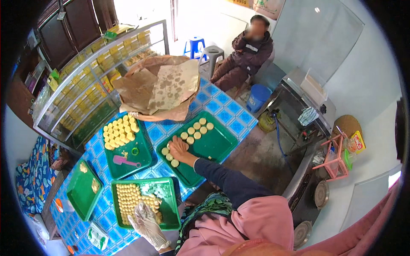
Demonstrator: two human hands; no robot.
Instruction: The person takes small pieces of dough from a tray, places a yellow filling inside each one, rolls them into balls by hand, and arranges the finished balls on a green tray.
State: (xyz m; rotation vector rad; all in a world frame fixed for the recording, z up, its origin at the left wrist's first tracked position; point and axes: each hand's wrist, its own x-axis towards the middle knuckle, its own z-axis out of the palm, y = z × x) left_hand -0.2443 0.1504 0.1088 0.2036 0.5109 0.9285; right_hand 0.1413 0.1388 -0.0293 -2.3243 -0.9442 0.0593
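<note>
From my end of the feed, I see the right hand [178,150], bare, reaching from a dark sleeve into a green tray [215,147] of pale yellow round pieces [197,135] on the tabletop [228,109]. Its fingers are bent downward and bunched close together over the tray's left half; they hide whatever is under them, so I cannot tell whether they have hold of a piece. Some round pieces stand just beside that hand along the tray's left side, and another group stands in rows beyond it, toward the far edge. The left hand [148,228], in a thin whitish glove, is at the near side of a second green tray [172,211], by the small yellow balls [128,200] that fill most of its left and middle. Its fingers are mostly extended, with the thumb apart; I cannot make out anything in its grasp. Beyond that tray I see a third one [121,168] carrying yellow cylinders [120,130], a purple spatula [124,161] and a green ring [135,151]. Farther off, a paper-lined basket [177,87] sits on the tabletop, and a seated person [252,53] is past its far edge.
</note>
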